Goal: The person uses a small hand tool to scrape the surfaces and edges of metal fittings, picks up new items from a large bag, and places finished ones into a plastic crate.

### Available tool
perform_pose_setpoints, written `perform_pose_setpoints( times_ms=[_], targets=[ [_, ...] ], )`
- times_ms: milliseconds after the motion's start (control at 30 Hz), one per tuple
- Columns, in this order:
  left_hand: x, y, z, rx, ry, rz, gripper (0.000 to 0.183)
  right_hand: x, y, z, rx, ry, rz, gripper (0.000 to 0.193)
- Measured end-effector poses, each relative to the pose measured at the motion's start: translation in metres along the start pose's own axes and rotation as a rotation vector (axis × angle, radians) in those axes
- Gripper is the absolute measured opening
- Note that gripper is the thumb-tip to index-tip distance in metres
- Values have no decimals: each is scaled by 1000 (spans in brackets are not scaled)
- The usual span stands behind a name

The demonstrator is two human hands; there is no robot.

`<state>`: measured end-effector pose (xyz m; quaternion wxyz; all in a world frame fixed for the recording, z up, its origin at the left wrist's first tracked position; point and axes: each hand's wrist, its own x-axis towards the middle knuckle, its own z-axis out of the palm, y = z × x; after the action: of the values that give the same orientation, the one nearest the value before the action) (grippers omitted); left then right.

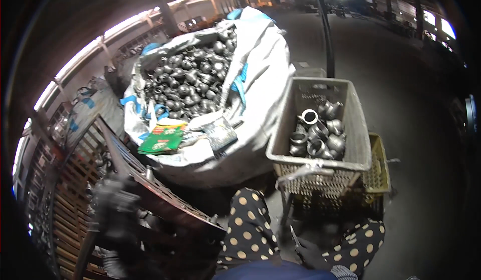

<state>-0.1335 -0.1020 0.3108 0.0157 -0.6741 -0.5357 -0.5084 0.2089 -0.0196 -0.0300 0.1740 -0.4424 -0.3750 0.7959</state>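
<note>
My left hand point(116, 212), dark and smeared by motion, is over the slatted metal rack at the lower left. Its fingers and anything in them cannot be made out. Low in front of my right knee, my right hand point(309, 254) is closed on a thin, pointed metal tool point(294, 236) whose tip points up. Ahead stands a plastic crate point(320, 167) with several grey metal pipe fittings point(318, 132) in it. Left of the crate, a big white woven bulk bag point(263, 74) gapes, filled with similar dark metal fittings point(188, 82).
A reddish-brown metal plate point(165, 192) slants between the slatted rack point(75, 195) and my knees. Green packets point(163, 140) lie on the bag's near rim. A yellowish crate point(379, 167) sits below the grey one. A dark post point(325, 34) rises behind the crates.
</note>
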Motion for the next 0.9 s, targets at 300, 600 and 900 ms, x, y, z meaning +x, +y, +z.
perform_pose_setpoints(
  times_ms=[300,600,900],
  targets=[
    [-35,-321,135,-1424,261,-772,23,33,43,-32,-145,81,-88,34],
    [23,-382,197,-1252,627,-1175,29,34,-12,-16,-363,231,-253,34],
    [-38,-268,214,-1173,581,-820,20,4,-139,45,-534,169,-543,37]
  ],
)
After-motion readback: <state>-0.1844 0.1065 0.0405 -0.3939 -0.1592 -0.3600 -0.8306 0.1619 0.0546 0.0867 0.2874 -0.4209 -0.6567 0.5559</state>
